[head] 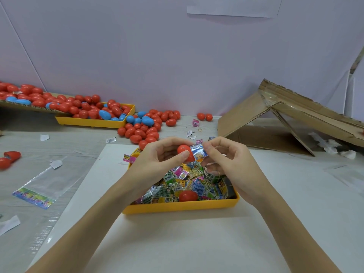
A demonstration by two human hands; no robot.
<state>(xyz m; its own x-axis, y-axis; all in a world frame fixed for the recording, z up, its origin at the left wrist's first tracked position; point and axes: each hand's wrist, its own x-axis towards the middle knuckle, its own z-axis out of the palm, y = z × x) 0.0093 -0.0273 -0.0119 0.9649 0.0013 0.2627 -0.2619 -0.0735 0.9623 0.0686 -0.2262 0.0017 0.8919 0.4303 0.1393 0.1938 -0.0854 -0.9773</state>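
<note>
Yellow near tray [177, 207] holds printed packets [177, 187] and one red egg [188, 195]. Above it, the left hand [157, 156] grips a red shell [184, 149]. The right hand [228, 160] pinches a blue packet [199, 152] against it, hiding the shell's right end.

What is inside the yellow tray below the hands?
The yellow tray holds a heap of small printed packets and one red egg near its front wall. The heap covers its floor, and the left hand and right hand hide its far part.
</note>
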